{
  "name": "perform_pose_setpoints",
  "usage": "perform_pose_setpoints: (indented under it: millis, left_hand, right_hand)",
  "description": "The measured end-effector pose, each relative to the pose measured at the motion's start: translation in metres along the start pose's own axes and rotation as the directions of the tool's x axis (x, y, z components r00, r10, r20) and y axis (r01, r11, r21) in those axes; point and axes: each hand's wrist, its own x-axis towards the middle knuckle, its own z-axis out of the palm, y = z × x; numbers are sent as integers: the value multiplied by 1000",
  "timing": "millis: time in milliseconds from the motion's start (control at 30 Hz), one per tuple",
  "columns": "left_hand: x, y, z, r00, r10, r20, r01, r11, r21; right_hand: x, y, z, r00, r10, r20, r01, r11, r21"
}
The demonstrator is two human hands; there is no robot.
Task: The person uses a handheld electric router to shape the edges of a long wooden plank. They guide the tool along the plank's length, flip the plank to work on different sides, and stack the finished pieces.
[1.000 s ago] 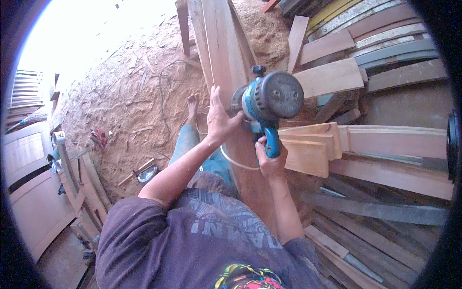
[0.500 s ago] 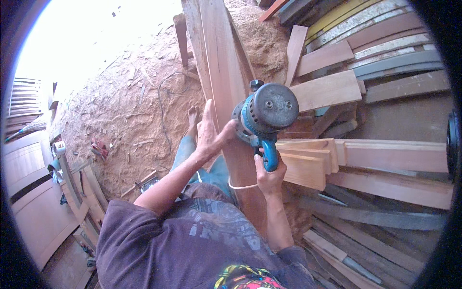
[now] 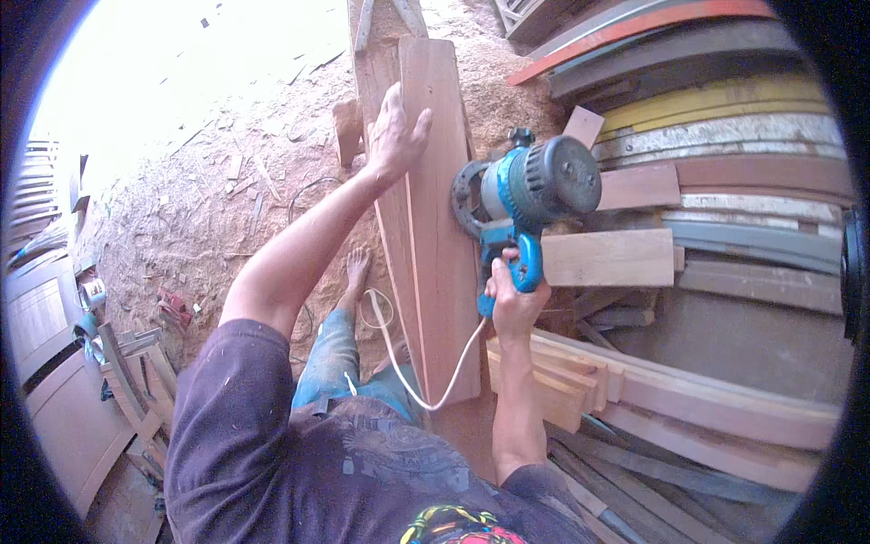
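Observation:
A blue electric router [image 3: 515,190] with a round dark motor cap is tipped on its side at the plank's right edge. My right hand [image 3: 517,306] is wrapped around its blue loop handle. The ring-shaped base faces left toward the wooden plank [image 3: 439,227]; whether it touches the wood I cannot tell. My left hand [image 3: 397,140] lies on the far part of the plank, fingers stretched and thumb apart. A pale cord [image 3: 424,405] loops from the handle's lower end across the plank's near end.
A longer board [image 3: 381,68] lies underneath. Cut boards [image 3: 607,258] and long stacked planks [image 3: 743,177] crowd the right side; pale timber lengths [image 3: 689,394] lie nearer. At left are sawdust-covered ground [image 3: 227,245] and panelled doors [image 3: 68,390]. My bare foot [image 3: 360,263] stands left of the plank.
My left hand has slid farther along the wood, away from me. The router has shifted right and tilted with my right hand, exposing its base. The cord's loop has swung into view.

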Motion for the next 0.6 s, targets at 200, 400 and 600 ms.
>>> perform_pose_setpoints:
  millis: [200,400,600]
  left_hand:
    - [51,-29,33,994,19,-105,-9,995,96]
    - [47,-21,29,995,39,-89,-30,995,93]
    - [48,-18,25,995,24,-96,-19,998,57]
  right_hand:
    - [120,-28,77,997,-47,61,44,998,54]
    - [224,-42,143,986,-130,107,128,991,25]
    - [264,-55,177,956,-155,251,159,987,4]
